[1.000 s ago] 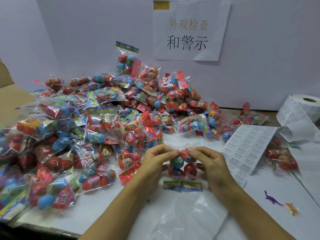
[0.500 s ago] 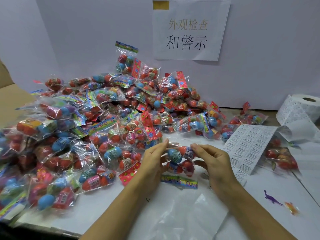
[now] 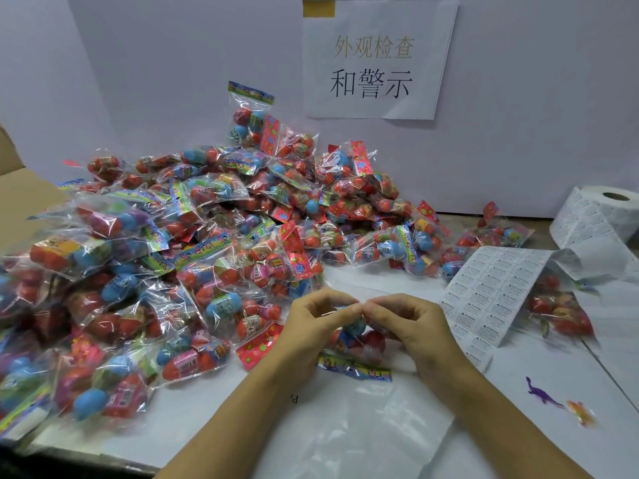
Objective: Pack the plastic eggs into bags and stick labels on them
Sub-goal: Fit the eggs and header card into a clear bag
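Note:
A clear bag of plastic eggs [image 3: 359,335], red and blue ones showing, lies on the white table between my hands, its colourful header strip [image 3: 354,366] pointing toward me. My left hand [image 3: 313,324] and my right hand [image 3: 408,323] meet fingertip to fingertip over the bag's far end and pinch it there. Whether a label is between the fingers is hidden. A sheet of white warning labels [image 3: 491,292] runs from a label roll [image 3: 608,216] at the right.
A big heap of packed egg bags [image 3: 193,257] fills the left and middle of the table. More packed bags [image 3: 560,312] lie under the label sheet. A purple toy dinosaur [image 3: 541,395] and an orange toy [image 3: 581,411] sit at the right. A paper sign [image 3: 377,57] hangs on the wall.
My hands drew apart along the bag's far end half a second ago, then came back together. The bag shifted slightly toward me.

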The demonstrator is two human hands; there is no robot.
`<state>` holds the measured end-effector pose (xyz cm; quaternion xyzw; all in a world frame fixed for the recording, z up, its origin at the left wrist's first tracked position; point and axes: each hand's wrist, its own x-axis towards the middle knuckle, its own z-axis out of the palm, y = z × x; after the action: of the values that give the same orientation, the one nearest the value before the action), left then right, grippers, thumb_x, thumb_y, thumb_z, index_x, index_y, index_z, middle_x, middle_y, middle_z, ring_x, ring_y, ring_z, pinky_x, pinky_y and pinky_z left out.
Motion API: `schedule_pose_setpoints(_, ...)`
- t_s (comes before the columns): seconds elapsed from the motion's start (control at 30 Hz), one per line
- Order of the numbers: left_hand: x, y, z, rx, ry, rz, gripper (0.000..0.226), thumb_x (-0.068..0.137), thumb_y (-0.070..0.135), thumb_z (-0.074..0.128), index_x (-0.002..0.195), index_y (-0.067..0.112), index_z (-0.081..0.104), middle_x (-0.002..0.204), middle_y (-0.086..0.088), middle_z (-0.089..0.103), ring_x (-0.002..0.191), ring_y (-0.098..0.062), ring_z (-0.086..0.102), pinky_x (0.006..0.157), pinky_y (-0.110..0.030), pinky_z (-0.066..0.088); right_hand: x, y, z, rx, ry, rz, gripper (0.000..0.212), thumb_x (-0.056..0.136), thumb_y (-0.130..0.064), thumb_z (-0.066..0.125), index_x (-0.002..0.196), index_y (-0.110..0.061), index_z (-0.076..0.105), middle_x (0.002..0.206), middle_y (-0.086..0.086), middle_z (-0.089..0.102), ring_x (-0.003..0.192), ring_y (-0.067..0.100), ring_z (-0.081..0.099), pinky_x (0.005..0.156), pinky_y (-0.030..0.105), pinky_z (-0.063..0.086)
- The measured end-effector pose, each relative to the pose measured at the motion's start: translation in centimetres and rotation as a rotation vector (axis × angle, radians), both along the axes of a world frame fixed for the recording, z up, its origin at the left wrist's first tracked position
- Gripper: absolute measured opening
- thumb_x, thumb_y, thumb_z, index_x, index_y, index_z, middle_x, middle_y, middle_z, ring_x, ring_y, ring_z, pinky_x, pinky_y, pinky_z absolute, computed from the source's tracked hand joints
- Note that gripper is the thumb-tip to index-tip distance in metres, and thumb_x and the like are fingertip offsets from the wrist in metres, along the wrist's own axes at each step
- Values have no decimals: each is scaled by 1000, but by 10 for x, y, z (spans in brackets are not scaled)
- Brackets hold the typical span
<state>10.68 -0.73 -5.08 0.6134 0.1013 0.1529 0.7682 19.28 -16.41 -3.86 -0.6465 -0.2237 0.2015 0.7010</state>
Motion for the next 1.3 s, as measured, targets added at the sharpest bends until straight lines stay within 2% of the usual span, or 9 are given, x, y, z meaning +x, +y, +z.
schedule_pose_setpoints(0.33, 4, 3, 4, -185, 59, -7, 18, 81, 25, 76, 83, 8, 79, 87, -16, 75, 85, -27, 74, 66, -43, 62, 6, -1, 6, 40, 77, 41, 41, 64, -46, 82, 96, -20, 83, 99, 10, 79, 92, 25, 76, 75, 29, 60)
schedule_pose_setpoints(0.47, 1, 2, 11, -252, 96, 22, 34, 86, 27, 74, 98, -4, 73, 104, -28, 71, 96, -40, 71, 81, -58, 62, 7, -2, 9, 71, 66, 122, 34, 78, -43, 72, 100, -20, 82, 103, 10, 78, 93, 19, 75, 73, 22, 58)
schedule_pose_setpoints(0.63, 0, 0, 13, -297, 117, 70, 52, 96, 28, 66, 121, -17, 59, 128, -38, 60, 124, -54, 57, 104, -74, 42, 10, -2, 10, 65, 105, 150, 31, 92, -35, 56, 103, -20, 82, 109, 9, 76, 97, 16, 72, 74, 24, 57)
schedule_pose_setpoints(0.73, 2, -1, 13, -274, 139, 117, 47, 97, 32, 64, 117, -11, 66, 121, -32, 67, 120, -48, 62, 102, -70, 47, 10, -2, 7, 52, 128, 143, 36, 104, -29, 46, 103, -21, 81, 107, 9, 77, 96, 13, 71, 73, 25, 57)
schedule_pose_setpoints(0.8, 3, -1, 11, -230, 124, 151, 42, 92, 37, 65, 104, -2, 75, 105, -23, 74, 104, -37, 72, 90, -58, 59, 8, -1, 5, 28, 92, 62, 37, 107, -29, 44, 105, -20, 80, 109, 5, 76, 98, 13, 71, 72, 26, 57)
schedule_pose_setpoints(0.9, 3, 0, 12, -201, 30, 214, 29, 82, 39, 68, 87, 15, 83, 93, -9, 78, 86, -19, 75, 71, -38, 62, 5, -2, 0, 20, -120, -210, 16, 102, -27, 57, 106, -24, 72, 106, -4, 73, 98, 13, 70, 70, 24, 59)
schedule_pose_setpoints(1.07, 1, -3, 12, -43, -61, 214, 30, 84, 40, 78, 99, 15, 83, 111, -14, 76, 109, -29, 71, 97, -47, 56, -8, -4, 0, 8, -362, -108, 22, 83, -39, 69, 102, -28, 74, 98, -15, 73, 95, 11, 71, 72, 26, 60)
schedule_pose_setpoints(1.17, -1, -6, 9, 39, -117, 132, 46, 91, 45, 66, 112, 5, 78, 122, -17, 70, 115, -28, 68, 90, -37, 57, -13, 1, -4, -42, -421, -7, 43, 77, -43, 75, 117, -27, 71, 112, -11, 67, 109, 7, 67, 83, 24, 59)
schedule_pose_setpoints(1.3, -3, -4, 7, 128, -112, 96, 60, 85, 64, 54, 108, 15, 81, 109, 8, 72, 110, -11, 64, 90, -37, 53, -11, 1, -10, -86, -481, -39, 43, 79, -27, 84, 118, -30, 68, 113, -8, 64, 108, 7, 66, 84, 21, 57)
